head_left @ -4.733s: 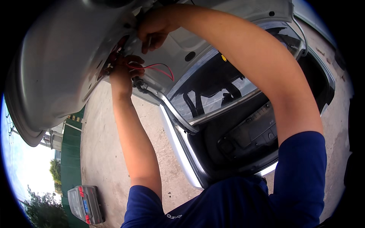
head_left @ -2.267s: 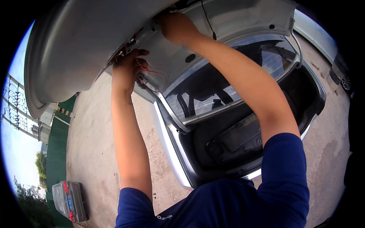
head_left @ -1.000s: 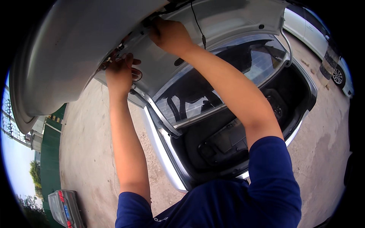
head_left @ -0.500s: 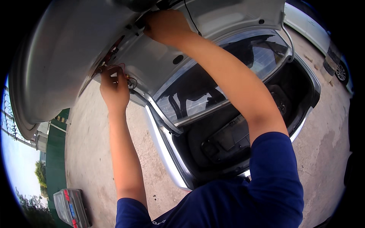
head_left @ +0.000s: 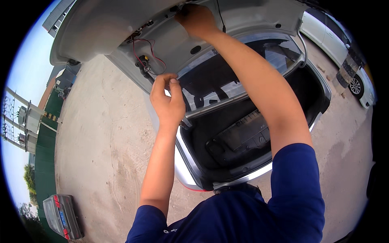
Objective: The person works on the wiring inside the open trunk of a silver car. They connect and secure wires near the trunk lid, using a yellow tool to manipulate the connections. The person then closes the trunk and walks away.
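Note:
Overhead is the raised trunk lid (head_left: 101, 30) of a silver car, its inner metal side showing. My right hand (head_left: 198, 21) reaches up to that inner side with bent fingers; a dark shape at the fingertips hides what they grip. My left hand (head_left: 168, 101) is lower, apart from the lid, its thumb and index finger brought together at the tips. Anything small between them cannot be made out. Above the left hand hangs a loop of thin red and black wire (head_left: 152, 50), beside a dark connector with a yellow part (head_left: 143, 61).
Below the lid lie the rear window (head_left: 243, 65) and the open trunk (head_left: 231, 139) with its dark lining. A lid hinge arm (head_left: 302, 44) stands at the right. A striped post (head_left: 349, 69) and a white car (head_left: 324, 30) are farther right; a grey car (head_left: 60, 216) is at lower left.
My left hand has come away from the wires at the lid, moving down and right. My right hand stays up at the lid. The view has shifted, uncovering the wire loop.

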Demonstrator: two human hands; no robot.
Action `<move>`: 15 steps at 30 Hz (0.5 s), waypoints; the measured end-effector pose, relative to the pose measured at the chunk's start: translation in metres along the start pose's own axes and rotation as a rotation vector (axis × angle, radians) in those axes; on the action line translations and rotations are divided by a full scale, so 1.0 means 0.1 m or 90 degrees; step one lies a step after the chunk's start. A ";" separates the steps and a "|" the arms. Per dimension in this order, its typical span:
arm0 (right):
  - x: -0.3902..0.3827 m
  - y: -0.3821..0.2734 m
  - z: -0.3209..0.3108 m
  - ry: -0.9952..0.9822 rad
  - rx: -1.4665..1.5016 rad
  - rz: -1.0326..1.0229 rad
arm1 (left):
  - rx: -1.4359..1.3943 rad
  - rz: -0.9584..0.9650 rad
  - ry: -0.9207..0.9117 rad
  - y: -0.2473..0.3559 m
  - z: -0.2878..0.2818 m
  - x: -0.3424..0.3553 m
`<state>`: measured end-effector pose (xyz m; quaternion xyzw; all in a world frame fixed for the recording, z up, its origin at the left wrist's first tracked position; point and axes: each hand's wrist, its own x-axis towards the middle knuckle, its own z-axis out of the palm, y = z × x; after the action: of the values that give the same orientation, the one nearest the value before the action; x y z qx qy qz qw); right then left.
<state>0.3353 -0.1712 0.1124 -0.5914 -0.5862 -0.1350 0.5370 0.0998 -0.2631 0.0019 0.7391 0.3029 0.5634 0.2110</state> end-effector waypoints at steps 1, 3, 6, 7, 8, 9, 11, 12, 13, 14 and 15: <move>-0.01 -0.13 -0.07 0.019 -0.017 -0.009 | -0.076 -0.057 -0.036 0.03 0.09 0.05; 0.04 -0.03 0.00 0.048 -0.056 -0.024 | -0.215 -0.123 -0.084 0.06 0.31 0.23; 0.29 0.63 0.13 0.113 -0.117 -0.176 | -0.371 -0.144 -0.068 0.16 0.76 0.58; 0.36 0.80 0.11 0.137 -0.132 -0.246 | -0.440 -0.191 -0.059 0.20 0.88 0.72; 0.35 0.65 0.18 0.059 -0.074 -0.182 | -0.490 -0.236 -0.031 0.15 0.85 0.87; 0.31 0.38 0.20 -0.022 -0.013 -0.121 | -0.535 -0.276 0.002 0.08 0.73 0.98; 0.54 0.81 0.03 0.082 -0.381 -0.487 | -0.408 -0.212 0.065 0.10 0.89 1.15; 0.56 0.80 0.05 0.012 -0.367 -0.427 | -0.330 -0.190 0.106 0.01 0.92 1.16; 0.55 0.72 0.05 -0.053 -0.350 -0.368 | -0.183 -0.163 0.169 -0.11 0.86 1.15; 0.53 0.65 0.05 -0.119 -0.335 -0.311 | 0.011 -0.077 0.246 -0.24 0.79 1.07; 0.45 0.52 0.07 -0.102 -0.218 -0.271 | 0.215 0.007 0.319 -0.42 0.70 0.96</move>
<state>0.3876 -0.1276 0.1203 -0.5459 -0.7064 -0.2944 0.3409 0.1753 -0.1646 0.0230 0.6032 0.4310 0.6711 0.0003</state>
